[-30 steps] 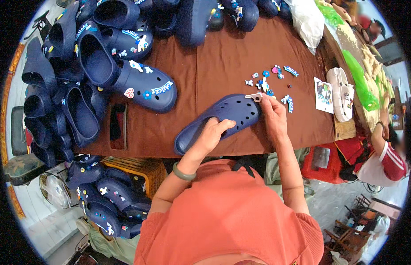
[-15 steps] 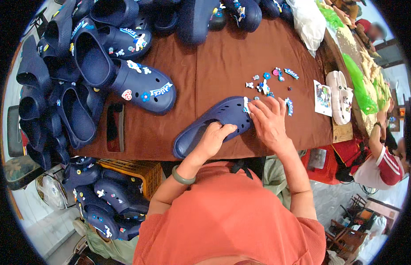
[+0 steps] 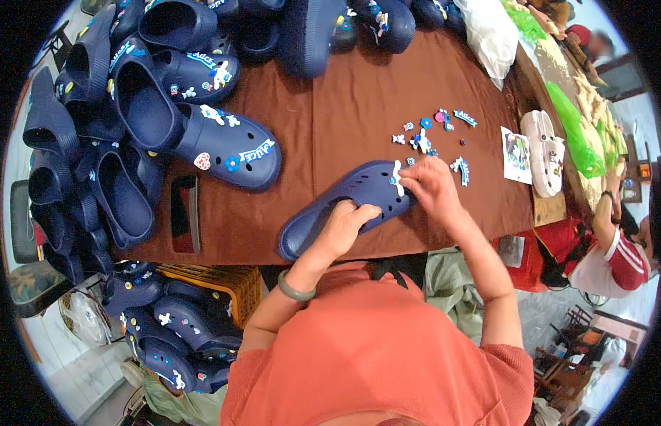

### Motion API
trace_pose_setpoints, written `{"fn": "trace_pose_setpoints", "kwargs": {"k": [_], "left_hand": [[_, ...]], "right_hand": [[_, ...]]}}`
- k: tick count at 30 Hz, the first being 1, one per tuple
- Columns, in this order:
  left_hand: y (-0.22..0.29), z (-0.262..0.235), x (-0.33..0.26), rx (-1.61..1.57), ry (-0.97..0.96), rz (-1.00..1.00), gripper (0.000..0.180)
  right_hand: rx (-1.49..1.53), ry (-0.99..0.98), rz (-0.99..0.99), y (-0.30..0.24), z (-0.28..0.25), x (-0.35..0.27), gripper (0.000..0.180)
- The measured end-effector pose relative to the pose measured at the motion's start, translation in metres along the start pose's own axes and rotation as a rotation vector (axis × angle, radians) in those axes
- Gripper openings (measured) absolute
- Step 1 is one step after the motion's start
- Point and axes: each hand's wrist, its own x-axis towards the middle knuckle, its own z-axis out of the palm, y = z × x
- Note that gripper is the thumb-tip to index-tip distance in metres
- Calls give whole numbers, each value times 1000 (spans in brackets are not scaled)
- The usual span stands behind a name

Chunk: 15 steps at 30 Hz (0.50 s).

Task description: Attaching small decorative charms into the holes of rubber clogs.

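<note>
A navy clog (image 3: 359,183) lies slantwise near the table's front edge, its toe toward the far right. My left hand (image 3: 344,226) grips it at the foot opening, some fingers hidden inside. On the toe is a white figure-shaped shoe charm (image 3: 397,177); the fingertips of my right hand (image 3: 435,188) are pinched at its edge. Just beyond the toe, several loose charms (image 3: 421,140) are scattered, among them blue flowers and white figures. A blue lettered banner charm (image 3: 464,170) lies to the right of my right hand.
Navy clogs (image 3: 149,103) are heaped at the left and far side, some with charms. A dark phone-like slab (image 3: 185,214) lies near the front edge. At right are a printed card (image 3: 516,155) and a pale clog (image 3: 547,153). A yellow crate (image 3: 234,295) stands below the table.
My right hand has drawn its fingers together into a pinch at the white charm, which now shows more fully on the toe. My left hand keeps its grip on the clog.
</note>
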Motion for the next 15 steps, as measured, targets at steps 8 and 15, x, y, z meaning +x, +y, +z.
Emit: {"fn": "trace_pose_setpoints", "kwargs": {"k": [8, 15], "left_hand": [[-5, -3, -6, 228, -49, 2, 28], [-4, 1, -8, 294, -74, 121, 28]], "right_hand": [[535, -753, 491, 18, -26, 70, 48], [492, -800, 582, 9, -18, 61, 55]]}}
